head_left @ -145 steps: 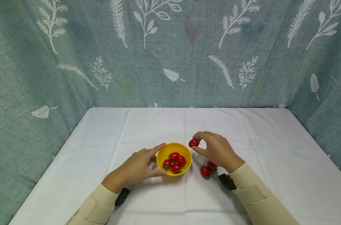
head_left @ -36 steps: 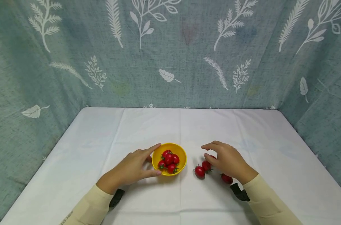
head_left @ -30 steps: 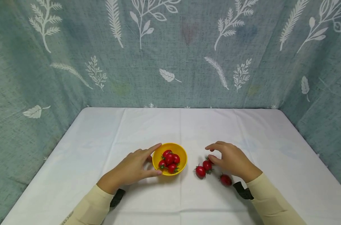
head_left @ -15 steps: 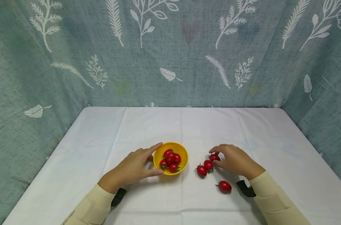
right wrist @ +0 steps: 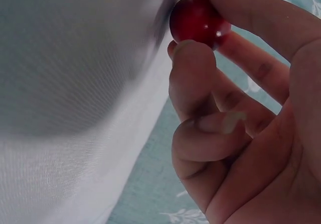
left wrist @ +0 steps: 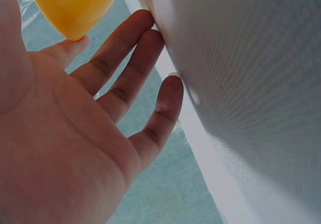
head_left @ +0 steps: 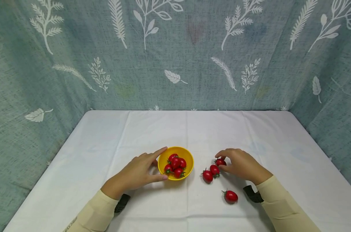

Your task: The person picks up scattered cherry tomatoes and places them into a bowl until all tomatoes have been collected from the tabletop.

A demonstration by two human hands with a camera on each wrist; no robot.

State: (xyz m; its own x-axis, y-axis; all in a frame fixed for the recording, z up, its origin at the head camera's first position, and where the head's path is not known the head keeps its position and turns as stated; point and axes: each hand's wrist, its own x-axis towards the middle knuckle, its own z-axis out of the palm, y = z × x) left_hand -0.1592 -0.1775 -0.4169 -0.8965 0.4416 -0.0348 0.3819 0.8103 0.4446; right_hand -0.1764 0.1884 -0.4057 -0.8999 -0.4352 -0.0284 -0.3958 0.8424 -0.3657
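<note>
From the far left, it's the grey-green curtain (head_left: 22, 77), printed with white leaves and sprigs, running down the side and round behind the white tablecloth (head_left: 152, 129). In comes a cream left sleeve (head_left: 95, 211), a black device (head_left: 122, 203) slung under the wrist, and there's the left hand (head_left: 136, 172): fingers spread, forefinger and thumb reaching to the far and near sides of the yellow bowl's rim, the other fingertips down by the cloth. Upright sits that yellow bowl (head_left: 178, 150), with at least five red cherry tomatoes (head_left: 175, 162) heaped inside, green stems on show.

Across a strip of bare cloth now, and here's a pair of loose tomatoes (head_left: 207, 176) side by side, lying near the straight line to the bowl, a little to the near side. Just beyond them, the right hand (head_left: 240, 162) pinches the farthest tomato (right wrist: 198, 20) between thumb and forefinger, low over the cloth; contact beneath can't be made out. Nearer the viewer, a lone tomato (head_left: 230, 196) lies well apart, left of the second black device (head_left: 253, 194) and the right sleeve (head_left: 285, 206). Curtain again closes the right edge.
</note>
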